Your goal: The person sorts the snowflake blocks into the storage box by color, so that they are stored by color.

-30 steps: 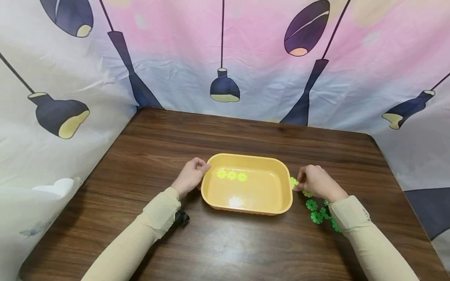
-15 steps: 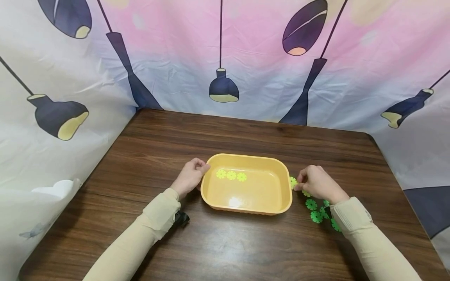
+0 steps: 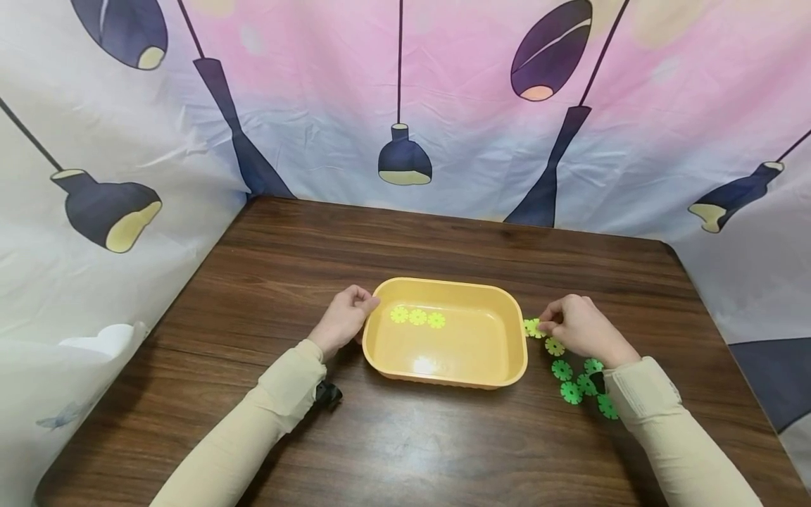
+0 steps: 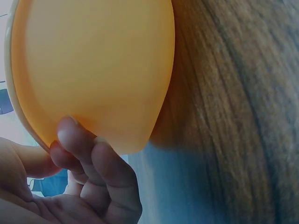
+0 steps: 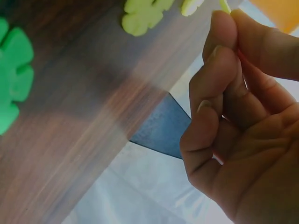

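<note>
At the left end of the yellow plastic tray [image 3: 469, 352], my left hand [image 3: 342, 317] pinches the rim, thumb over the edge and bent fingertips against the outer wall [image 4: 103, 60]. Three yellow-green flower-shaped slotted discs [image 3: 417, 317] lie in a row inside the tray. Beyond the right end, my right hand [image 3: 584, 327] pinches a thin yellow-green disc [image 5: 225, 5] edge-on between thumb and forefinger. Close to those fingertips, yellow-green discs [image 3: 534, 328] sit beside the tray wall, partly overlapping in view. Another yellow-green disc [image 3: 554, 346] lies just below the hand.
Several green slotted discs [image 3: 571, 393] are scattered near my right wrist. A black device [image 3: 328, 394] shows under my left wrist. The dark wooden table [image 3: 405, 451] meets a patterned cloth backdrop [image 3: 342, 141] along its back and sides.
My right hand has shifted slightly to the right and away from the tray, uncovering more of the discs beside and below it. The left hand and the tray have stayed in place.
</note>
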Tool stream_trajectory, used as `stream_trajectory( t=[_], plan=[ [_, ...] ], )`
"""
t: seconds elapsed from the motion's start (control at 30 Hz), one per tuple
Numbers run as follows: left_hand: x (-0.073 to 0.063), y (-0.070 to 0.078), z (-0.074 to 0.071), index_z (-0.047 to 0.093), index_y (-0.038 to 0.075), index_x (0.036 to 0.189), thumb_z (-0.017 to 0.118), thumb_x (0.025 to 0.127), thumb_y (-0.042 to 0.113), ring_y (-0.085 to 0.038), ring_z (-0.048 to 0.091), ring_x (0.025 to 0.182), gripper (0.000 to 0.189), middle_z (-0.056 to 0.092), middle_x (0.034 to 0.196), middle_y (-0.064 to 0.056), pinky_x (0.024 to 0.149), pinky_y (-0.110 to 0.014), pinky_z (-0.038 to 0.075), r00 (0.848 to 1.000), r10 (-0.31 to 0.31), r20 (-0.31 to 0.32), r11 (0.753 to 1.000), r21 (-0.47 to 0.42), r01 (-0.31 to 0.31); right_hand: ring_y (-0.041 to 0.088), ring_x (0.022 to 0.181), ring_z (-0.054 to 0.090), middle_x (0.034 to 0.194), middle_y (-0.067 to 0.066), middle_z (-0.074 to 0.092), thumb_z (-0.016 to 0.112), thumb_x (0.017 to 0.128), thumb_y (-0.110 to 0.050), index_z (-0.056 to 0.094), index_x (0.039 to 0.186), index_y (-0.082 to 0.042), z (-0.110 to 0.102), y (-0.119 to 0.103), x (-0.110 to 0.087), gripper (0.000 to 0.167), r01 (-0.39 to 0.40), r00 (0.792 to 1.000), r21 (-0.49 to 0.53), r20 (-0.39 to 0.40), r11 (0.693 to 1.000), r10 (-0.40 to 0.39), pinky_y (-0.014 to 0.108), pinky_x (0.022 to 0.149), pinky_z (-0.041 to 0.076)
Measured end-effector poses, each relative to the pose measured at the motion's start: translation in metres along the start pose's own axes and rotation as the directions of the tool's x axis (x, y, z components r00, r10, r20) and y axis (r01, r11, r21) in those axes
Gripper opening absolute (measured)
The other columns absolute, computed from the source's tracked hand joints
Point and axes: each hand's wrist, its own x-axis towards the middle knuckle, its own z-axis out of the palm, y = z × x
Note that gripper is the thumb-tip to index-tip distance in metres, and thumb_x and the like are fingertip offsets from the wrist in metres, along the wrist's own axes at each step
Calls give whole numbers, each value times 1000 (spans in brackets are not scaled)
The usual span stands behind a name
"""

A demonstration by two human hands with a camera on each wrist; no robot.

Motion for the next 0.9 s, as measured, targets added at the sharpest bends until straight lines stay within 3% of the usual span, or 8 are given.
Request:
stream_trajectory(
  t=[0.53, 0.9],
  plan=[
    [-1, 0, 0, 51, 1, 104, 53, 102, 21, -18, 55, 59, 20, 58, 89, -14, 50, -32, 49, 1000, 2, -2, 1000, -1, -2, 19, 67, 58, 83, 7, 71, 73, 88, -25, 75, 90, -11, -17, -7, 3, 14, -71, 991, 91, -102, 993, 81, 31, 59, 50],
    [-1, 0, -1, 51, 1, 104, 52, 102, 21, -18, 56, 60, 20, 59, 89, -15, 49, -30, 48, 1000, 4, 8, 1000, -9, -4, 19, 70, 58, 87, 6, 72, 70, 89, -44, 76, 98, -16, -17, -19, 11, 30, 7, 971, 144, -238, 990, 28, 29, 61, 48]
  ],
)
